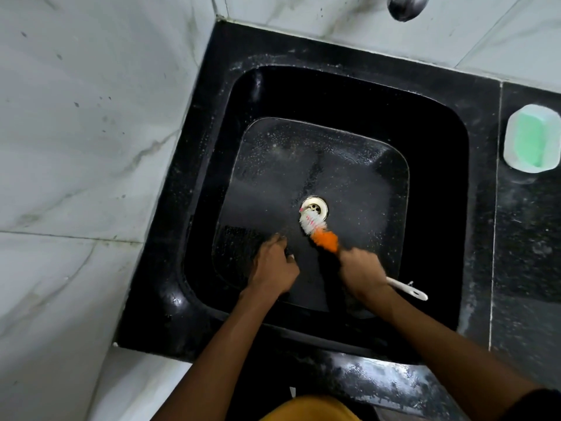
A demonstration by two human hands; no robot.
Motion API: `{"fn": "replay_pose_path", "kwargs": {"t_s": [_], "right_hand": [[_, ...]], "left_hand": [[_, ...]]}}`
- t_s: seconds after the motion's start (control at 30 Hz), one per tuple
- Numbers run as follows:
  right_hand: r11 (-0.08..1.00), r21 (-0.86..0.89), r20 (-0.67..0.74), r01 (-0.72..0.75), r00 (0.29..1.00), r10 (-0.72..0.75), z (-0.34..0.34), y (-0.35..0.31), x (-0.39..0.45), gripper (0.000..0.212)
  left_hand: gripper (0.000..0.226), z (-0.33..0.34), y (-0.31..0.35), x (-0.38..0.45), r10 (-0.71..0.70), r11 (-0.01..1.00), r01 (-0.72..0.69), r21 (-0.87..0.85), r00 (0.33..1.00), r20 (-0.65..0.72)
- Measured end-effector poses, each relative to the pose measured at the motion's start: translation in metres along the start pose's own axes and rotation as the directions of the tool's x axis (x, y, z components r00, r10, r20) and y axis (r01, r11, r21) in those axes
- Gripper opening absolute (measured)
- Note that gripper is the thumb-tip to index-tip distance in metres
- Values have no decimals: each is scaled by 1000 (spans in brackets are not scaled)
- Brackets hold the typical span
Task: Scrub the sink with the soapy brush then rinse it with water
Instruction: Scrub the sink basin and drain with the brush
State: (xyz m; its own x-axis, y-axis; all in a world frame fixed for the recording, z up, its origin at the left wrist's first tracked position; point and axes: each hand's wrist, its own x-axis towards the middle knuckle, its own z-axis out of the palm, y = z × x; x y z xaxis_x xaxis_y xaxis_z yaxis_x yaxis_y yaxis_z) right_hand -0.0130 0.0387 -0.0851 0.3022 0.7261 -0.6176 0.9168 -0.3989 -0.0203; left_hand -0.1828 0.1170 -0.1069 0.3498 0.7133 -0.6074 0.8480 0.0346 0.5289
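A black square sink (pixel 434 153) fills the middle of the view, its floor wet and speckled with droplets. A round metal drain (pixel 315 205) sits at the centre of the floor. My right hand (pixel 362 273) grips a brush (pixel 321 233) with an orange head, white bristles and a white handle; the bristles press at the drain's near edge. The handle's end sticks out behind that hand. My left hand (pixel 274 268) rests on the sink floor left of the brush, fingers curled, holding nothing that I can see.
A metal tap (pixel 405 6) pokes in at the top edge above the sink. On the black counter at the right lies a green soap bar in a white dish (pixel 531 138). White marble tile walls rise to the left and behind.
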Motion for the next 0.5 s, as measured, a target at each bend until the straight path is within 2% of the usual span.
{"fn": "replay_pose_path", "kwargs": {"t_s": [0.1,0.13,0.27,0.3,0.4,0.43,0.5], "right_hand": [[969,84,-127,-232,962,241,-7,24,21,21],[967,92,-127,-238,960,248,-6,24,23,21],[997,77,38,-2,999,0,15,-6,1,25],[995,99,29,-19,999,16,14,-3,1,26],[947,205,-79,-247,960,267,9,15,19,25],[941,220,-92,-258,955,283,10,12,22,26],[967,202,-42,-155,985,167,10,-3,20,26]], "left_hand": [[55,-2,1,0,0,1000,0,-4,1000,-2],[55,-2,1,-1,-3,1000,3,-4,1000,-3],[55,-2,3,-1,-7,1000,7,-7,1000,7],[54,-2,3,-2,-5,1000,5,-8,1000,8],[52,-3,3,-2,-8,1000,8,-14,1000,10],[51,-3,3,-2,-9,1000,9,-15,1000,6],[52,-3,2,-2,-11,1000,11,-18,1000,4]]}}
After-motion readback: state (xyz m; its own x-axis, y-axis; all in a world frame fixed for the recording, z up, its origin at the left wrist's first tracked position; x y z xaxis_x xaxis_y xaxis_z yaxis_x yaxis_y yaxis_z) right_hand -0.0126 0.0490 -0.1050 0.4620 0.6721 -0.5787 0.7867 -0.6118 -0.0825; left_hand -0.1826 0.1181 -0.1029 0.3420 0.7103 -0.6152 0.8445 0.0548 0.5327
